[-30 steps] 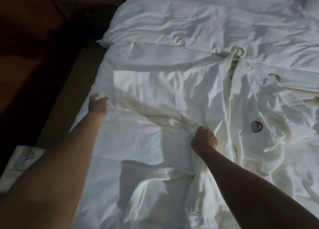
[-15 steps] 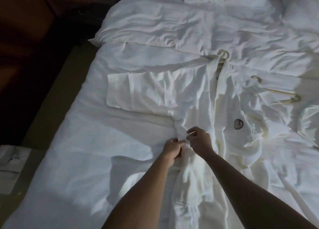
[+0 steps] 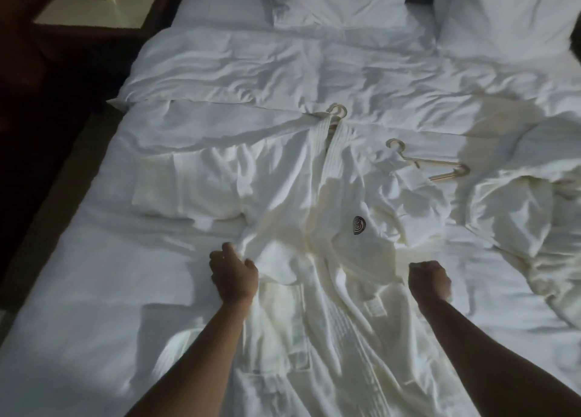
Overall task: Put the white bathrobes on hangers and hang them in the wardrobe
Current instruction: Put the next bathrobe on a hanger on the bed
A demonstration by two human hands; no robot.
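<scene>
A white bathrobe (image 3: 330, 215) with a dark chest emblem lies face up on the bed. A pale hanger's hook (image 3: 338, 112) sticks out of its collar. My left hand (image 3: 234, 275) grips the fabric at the robe's left waist. At the right waist my right hand (image 3: 429, 279) is curled into a fist around the robe's edge or belt. A second, bare hanger (image 3: 435, 168) lies on the bed right of the collar. Another white bathrobe (image 3: 518, 209) is crumpled at the right. No wardrobe is in view.
The bed (image 3: 94, 290) carries a rumpled white duvet (image 3: 283, 67), with pillows (image 3: 339, 1) at its head. A nightstand (image 3: 94, 10) with a brass lamp base stands at the far left. Dark floor runs along the bed's left side.
My hands were together at the robe's left waist half a second ago. They have spread apart, one to each side of the waist. My view has pulled back, showing more of the bed.
</scene>
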